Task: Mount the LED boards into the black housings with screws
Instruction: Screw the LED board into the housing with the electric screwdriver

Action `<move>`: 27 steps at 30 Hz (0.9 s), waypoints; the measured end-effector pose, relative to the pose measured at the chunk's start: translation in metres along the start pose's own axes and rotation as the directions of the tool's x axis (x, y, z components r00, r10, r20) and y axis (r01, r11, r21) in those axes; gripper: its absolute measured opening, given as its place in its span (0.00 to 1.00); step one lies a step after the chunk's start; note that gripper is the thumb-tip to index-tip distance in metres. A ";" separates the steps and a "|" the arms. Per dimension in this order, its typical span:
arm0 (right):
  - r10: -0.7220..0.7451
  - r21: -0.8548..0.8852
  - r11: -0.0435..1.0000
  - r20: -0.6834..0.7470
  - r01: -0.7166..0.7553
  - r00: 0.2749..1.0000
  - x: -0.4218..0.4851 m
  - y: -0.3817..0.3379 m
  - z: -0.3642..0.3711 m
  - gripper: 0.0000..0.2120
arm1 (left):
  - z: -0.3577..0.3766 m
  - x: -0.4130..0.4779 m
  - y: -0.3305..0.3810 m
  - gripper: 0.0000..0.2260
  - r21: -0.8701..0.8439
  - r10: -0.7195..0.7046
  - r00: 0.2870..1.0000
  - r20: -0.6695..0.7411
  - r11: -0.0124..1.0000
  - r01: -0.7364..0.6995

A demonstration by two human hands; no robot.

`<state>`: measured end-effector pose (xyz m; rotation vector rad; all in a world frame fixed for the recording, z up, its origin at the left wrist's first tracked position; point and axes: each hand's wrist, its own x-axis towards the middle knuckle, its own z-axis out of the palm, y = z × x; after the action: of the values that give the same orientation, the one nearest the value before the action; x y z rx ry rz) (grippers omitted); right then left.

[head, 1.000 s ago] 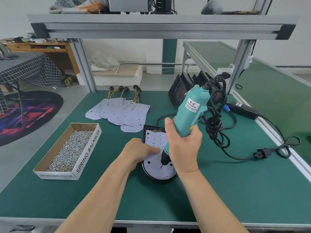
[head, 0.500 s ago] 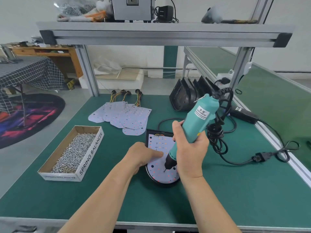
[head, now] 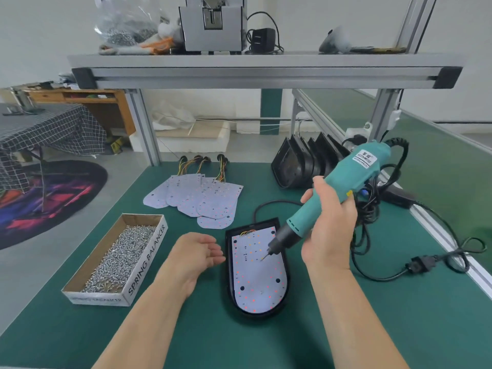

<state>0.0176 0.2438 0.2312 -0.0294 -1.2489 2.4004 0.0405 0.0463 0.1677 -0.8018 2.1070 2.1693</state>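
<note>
A black housing (head: 229, 286) lies on the green mat with a white LED board (head: 255, 278) seated inside it. My right hand (head: 328, 227) grips a teal electric screwdriver (head: 343, 187), tilted, its bit tip hovering over the board's upper right part. My left hand (head: 198, 253) is off the board, just left of the housing, palm turned up with relaxed fingers and nothing visible in it. Loose LED boards (head: 202, 198) with wires lie fanned out behind. A cardboard box of screws (head: 117, 259) stands at the left.
Several empty black housings (head: 300, 166) lean in a row at the back right. The screwdriver's black cable (head: 399, 272) and a plug (head: 423, 266) trail over the mat on the right. An aluminium frame shelf (head: 261, 73) spans overhead.
My left hand has come off the LED board and turned palm up beside the housing. The screwdriver has lifted off the lower part of the board and tilted toward its upper right.
</note>
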 end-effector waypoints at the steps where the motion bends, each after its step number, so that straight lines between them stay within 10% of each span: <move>1: 0.005 0.004 1.000 -0.017 -0.005 1.000 0.001 0.000 0.001 0.05 | -0.004 -0.002 0.001 0.12 -0.115 -0.017 1.000 0.022 0.993 0.019; 9: -0.098 -0.010 0.995 -0.129 0.097 0.987 0.001 0.005 0.020 0.08 | 0.012 -0.020 0.005 0.05 -0.501 -0.065 0.953 0.295 0.839 0.212; 27: -0.177 -0.031 0.984 -0.177 0.175 0.968 0.005 0.003 0.025 0.09 | 0.021 -0.030 0.006 0.08 -0.545 -0.080 0.879 0.471 0.756 0.361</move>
<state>0.0069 0.2253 0.2446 -0.1301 -1.1368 2.1842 0.0578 0.0752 0.1831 -0.4840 1.0193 2.6057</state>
